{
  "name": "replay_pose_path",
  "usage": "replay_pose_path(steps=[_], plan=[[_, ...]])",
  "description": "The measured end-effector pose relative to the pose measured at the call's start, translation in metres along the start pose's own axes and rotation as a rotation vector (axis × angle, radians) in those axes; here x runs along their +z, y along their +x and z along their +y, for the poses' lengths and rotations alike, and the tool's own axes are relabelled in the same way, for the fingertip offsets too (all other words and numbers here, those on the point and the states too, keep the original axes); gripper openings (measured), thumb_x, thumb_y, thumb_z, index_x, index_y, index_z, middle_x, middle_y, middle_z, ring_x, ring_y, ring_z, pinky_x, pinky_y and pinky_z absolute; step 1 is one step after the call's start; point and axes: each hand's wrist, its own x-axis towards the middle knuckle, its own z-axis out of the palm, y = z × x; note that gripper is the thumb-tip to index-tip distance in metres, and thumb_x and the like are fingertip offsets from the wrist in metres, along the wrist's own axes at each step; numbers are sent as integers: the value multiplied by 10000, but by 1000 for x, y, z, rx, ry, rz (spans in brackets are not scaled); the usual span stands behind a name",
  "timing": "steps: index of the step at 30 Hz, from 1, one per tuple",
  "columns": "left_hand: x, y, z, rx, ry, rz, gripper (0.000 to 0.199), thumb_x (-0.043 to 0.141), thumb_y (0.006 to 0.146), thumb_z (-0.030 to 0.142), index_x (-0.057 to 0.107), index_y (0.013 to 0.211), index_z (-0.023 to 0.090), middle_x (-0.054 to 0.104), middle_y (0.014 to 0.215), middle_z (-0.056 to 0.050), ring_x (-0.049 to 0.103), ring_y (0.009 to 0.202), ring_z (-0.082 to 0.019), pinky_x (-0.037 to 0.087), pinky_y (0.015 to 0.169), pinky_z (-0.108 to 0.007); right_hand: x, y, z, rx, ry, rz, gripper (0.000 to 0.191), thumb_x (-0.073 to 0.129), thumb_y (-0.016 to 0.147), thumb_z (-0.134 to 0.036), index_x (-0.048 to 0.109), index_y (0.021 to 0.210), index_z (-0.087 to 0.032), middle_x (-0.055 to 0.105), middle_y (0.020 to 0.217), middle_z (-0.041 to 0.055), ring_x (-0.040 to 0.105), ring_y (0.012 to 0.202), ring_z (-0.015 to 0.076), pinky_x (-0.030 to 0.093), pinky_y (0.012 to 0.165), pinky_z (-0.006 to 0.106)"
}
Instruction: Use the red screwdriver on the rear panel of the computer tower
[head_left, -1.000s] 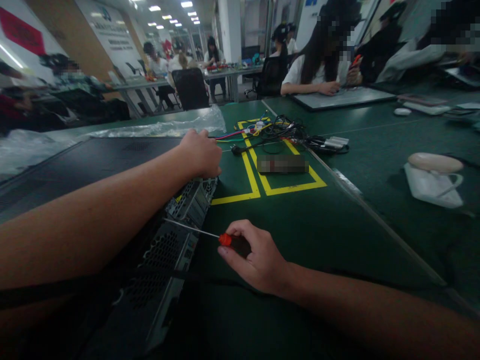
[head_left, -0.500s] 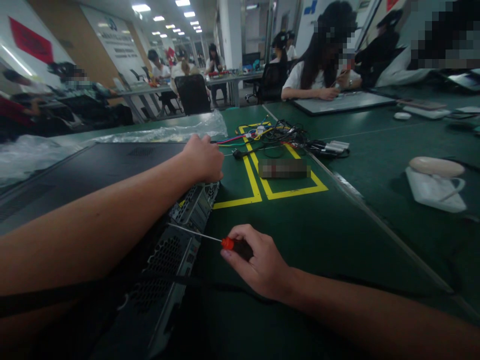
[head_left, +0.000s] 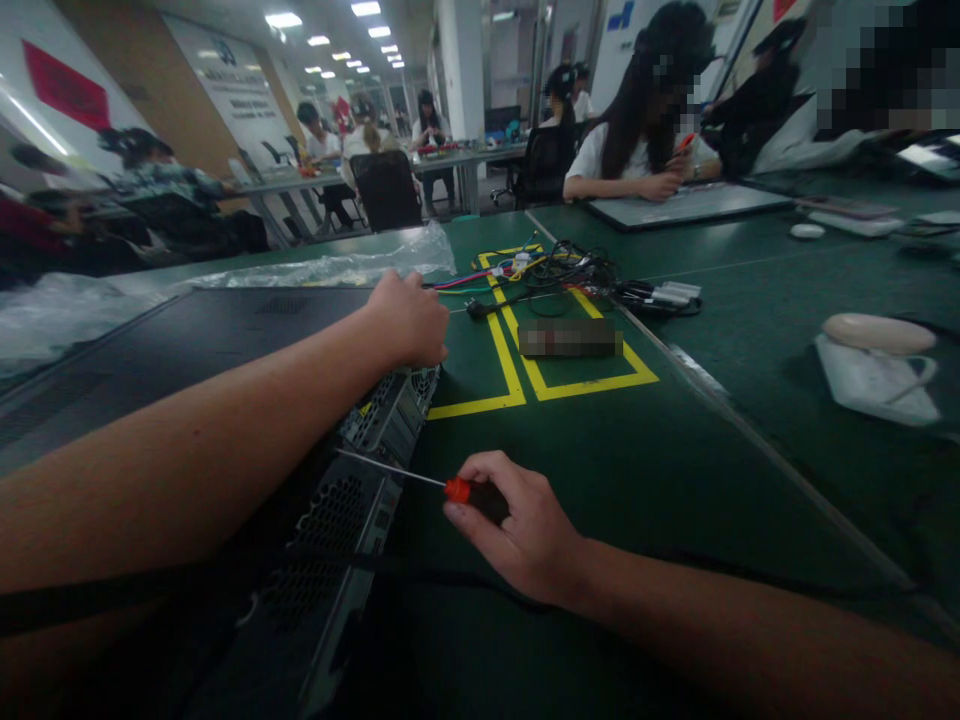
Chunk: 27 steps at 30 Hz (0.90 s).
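Note:
A black computer case (head_left: 247, 340) lies on the green table, with its metal back panel (head_left: 330, 525) turned toward my right side. My left hand (head_left: 411, 318) is closed over the far corner of the case; its fingertips are hidden on the far side. In my right hand (head_left: 521, 525) is a screwdriver (head_left: 480, 498) with an orange and dark handle, gripped between thumb and curled fingers. Its long thin shaft points left and reaches the back panel near the vent holes. Exactly what the tip touches is too small to make out.
A tangle of cables (head_left: 577, 268) lies beyond the case, near yellow tape (head_left: 555, 390) and a blurred dark object (head_left: 570, 338). Clear plastic wrap (head_left: 405, 252) sits behind the case. At right is a white cup-like object (head_left: 874, 380). A person (head_left: 622, 170) works across the table.
Both hands, the screwdriver and the case keep practically the same positions. Across the table, the other person's hand with an orange-tipped tool has shifted slightly.

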Motion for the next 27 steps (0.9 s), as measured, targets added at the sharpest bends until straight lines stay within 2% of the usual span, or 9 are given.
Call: replay_pose_path(steps=[6, 10, 15, 19, 24, 27], plan=[[1, 1, 0, -6, 56, -6, 532, 456, 866, 506, 723, 1216, 206, 657, 1345, -155, 511, 1254, -367, 426, 969, -492, 0, -1, 0, 1, 1, 1, 134, 643, 929, -254, 570, 1029, -200, 653, 845, 8, 579, 651, 130, 484, 621, 264], [0, 0, 1, 4, 49, -3, 549, 454, 868, 492, 719, 1227, 173, 653, 1342, -174, 513, 1244, -378, 428, 962, -503, 0, -1, 0, 13, 15, -10, 132, 642, 933, -256, 570, 1030, -201, 646, 831, 3, 580, 652, 132, 474, 612, 263], [1, 1, 0, -1, -11, 1, 530, 511, 848, 489, 730, 1230, 193, 653, 1329, -184, 496, 1260, -410, 404, 982, -534, 0, -2, 0, -18, -10, 10, 139, 635, 941, -273, 579, 1041, -195, 653, 869, 21, 601, 717, 148, 492, 674, 275], [2, 1, -1, -1, -5, 4, 511, 500, 856, 505, 738, 1208, 222, 656, 1319, -168, 500, 1256, -395, 413, 981, -526, -1, -1, -1, -53, -57, 27, 151, 605, 966, -301, 605, 1066, -188, 664, 906, 41, 613, 763, 165, 504, 727, 291], [4, 4, -2, -15, -42, 0, 484, 538, 837, 525, 745, 1178, 250, 662, 1314, -135, 492, 1274, -384, 405, 1007, -521, -2, 0, -1, -58, -77, -8, 206, 516, 1020, -307, 659, 1055, -162, 655, 875, 54, 613, 776, 172, 497, 724, 292], [5, 5, -2, -27, -63, 0, 483, 561, 827, 511, 744, 1182, 238, 662, 1311, -143, 487, 1282, -404, 394, 1017, -545, -1, 0, -1, -60, -58, 2, 201, 532, 1013, -307, 648, 1090, -162, 667, 910, 57, 630, 806, 173, 504, 738, 291]])
